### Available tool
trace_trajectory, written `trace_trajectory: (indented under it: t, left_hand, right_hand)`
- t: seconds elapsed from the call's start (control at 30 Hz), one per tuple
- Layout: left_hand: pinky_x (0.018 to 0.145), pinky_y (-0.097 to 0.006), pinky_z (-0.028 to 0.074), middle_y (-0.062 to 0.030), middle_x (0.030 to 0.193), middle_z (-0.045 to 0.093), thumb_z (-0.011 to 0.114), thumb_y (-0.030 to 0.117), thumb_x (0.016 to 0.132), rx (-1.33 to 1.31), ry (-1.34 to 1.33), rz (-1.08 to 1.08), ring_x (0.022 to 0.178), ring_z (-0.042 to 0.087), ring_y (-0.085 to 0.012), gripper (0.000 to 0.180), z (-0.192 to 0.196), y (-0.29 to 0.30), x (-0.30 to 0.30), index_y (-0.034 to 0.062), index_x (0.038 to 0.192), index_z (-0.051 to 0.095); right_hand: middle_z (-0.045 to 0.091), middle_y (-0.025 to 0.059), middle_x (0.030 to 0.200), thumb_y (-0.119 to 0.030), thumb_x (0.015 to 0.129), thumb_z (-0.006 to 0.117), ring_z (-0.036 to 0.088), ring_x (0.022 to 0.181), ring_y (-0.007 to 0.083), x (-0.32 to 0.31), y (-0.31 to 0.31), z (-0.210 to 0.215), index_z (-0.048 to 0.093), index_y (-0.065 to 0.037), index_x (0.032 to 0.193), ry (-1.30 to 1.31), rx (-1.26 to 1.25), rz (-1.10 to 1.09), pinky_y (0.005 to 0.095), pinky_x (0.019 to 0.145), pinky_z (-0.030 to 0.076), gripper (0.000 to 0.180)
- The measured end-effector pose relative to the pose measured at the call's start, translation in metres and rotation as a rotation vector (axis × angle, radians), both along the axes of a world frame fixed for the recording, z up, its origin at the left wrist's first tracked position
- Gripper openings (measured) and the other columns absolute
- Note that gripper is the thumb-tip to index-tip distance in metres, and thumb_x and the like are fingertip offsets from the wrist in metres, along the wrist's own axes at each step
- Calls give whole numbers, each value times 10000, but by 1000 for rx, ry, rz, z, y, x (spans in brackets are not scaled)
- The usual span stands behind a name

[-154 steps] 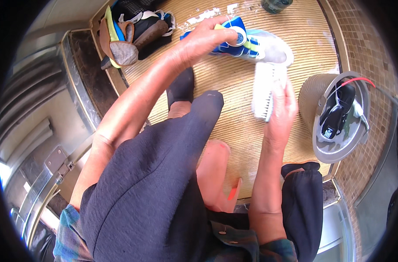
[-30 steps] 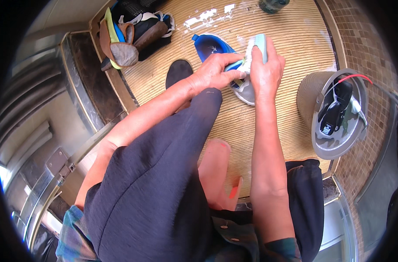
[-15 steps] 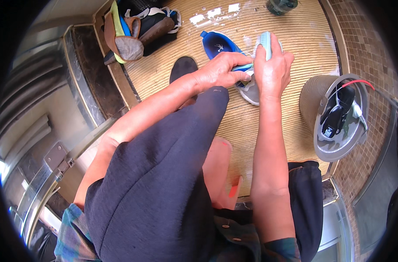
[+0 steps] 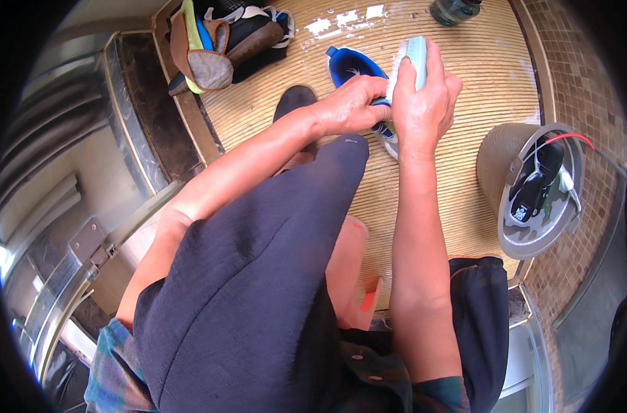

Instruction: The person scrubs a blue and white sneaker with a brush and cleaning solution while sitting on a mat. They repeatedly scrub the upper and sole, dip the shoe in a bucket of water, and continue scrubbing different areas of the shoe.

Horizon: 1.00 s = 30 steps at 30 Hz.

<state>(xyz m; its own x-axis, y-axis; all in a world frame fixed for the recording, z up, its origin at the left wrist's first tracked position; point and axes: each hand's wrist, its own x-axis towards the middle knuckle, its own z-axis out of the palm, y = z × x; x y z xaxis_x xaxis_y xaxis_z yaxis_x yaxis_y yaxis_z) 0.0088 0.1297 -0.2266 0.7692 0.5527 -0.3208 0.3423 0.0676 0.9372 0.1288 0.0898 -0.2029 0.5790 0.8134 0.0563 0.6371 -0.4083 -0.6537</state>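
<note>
A blue and grey-white sneaker (image 4: 348, 67) is held low over the ribbed floor, its blue opening pointing away from me. My left hand (image 4: 353, 104) is closed around its middle and hides much of the upper. In my right hand (image 4: 427, 103) is a scrubbing brush (image 4: 416, 55) with a pale blue-green back and white bristles. The bristles face left, toward the shoe's side, close to my left fingers. Whether they touch the shoe is hard to tell. The sneaker's light toe shows below my left hand, beside my right wrist.
At right a grey-brown bucket (image 4: 492, 165) with a red-gripped handle leans, holding black shoes. Several shoes and insoles (image 4: 220, 51) are piled at the far left. A dark glass jar (image 4: 454, 10) stands at the far edge. A pink plastic stool (image 4: 348, 275) is below me.
The brush in my right hand has turned, so its bristles now show on the left. The sneaker has tilted slightly, and less of its toe shows. The whole view has shifted a little.
</note>
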Motion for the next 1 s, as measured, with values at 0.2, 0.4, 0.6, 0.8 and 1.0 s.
trace_trajectory:
  t: [0.2, 0.4, 0.6, 0.8, 1.0]
  left_hand:
    - [809, -272, 481, -38, 942, 673, 630, 101, 886, -89, -150, 45, 885, 581, -85, 296, -8, -3, 0, 13, 1168, 616]
    - [860, -263, 480, -22, 1026, 674, 605, 61, 898, -268, -114, 127, 949, 584, -70, 296, -9, -1, -2, 16, 1191, 617]
    - [828, -259, 469, -18, 964, 680, 609, 90, 879, -221, -86, 82, 913, 571, -58, 258, -11, -4, -3, 32, 1126, 660]
    - [866, -248, 466, -15, 1028, 671, 584, 119, 922, -313, -94, 67, 936, 568, -58, 294, -11, 2, 1, 13, 1194, 624]
    - [858, -229, 470, -22, 983, 687, 554, 98, 919, -408, -206, 216, 907, 597, -65, 261, -13, 0, 2, -2, 1140, 651]
  right_hand:
    - [497, 235, 1088, -347, 868, 574, 608, 922, 371, 26, 15, -24, 505, -154, 1346, 40, -92, -118, 446, 821, 494, 520]
    - [467, 238, 1087, -252, 834, 629, 566, 954, 369, 25, -3, -5, 509, -141, 1323, 126, 257, 34, 453, 801, 495, 515]
    - [510, 229, 1105, -308, 831, 621, 585, 972, 395, -4, 8, -7, 527, -196, 1314, -100, -20, -12, 472, 805, 500, 504]
    - [511, 218, 1060, -264, 855, 608, 581, 950, 369, 28, 20, -34, 525, -152, 1309, -131, 90, -54, 459, 805, 494, 475]
    - [572, 148, 1175, -159, 881, 611, 548, 1072, 271, 52, -19, -8, 548, -90, 1315, 278, 283, 203, 368, 938, 424, 444]
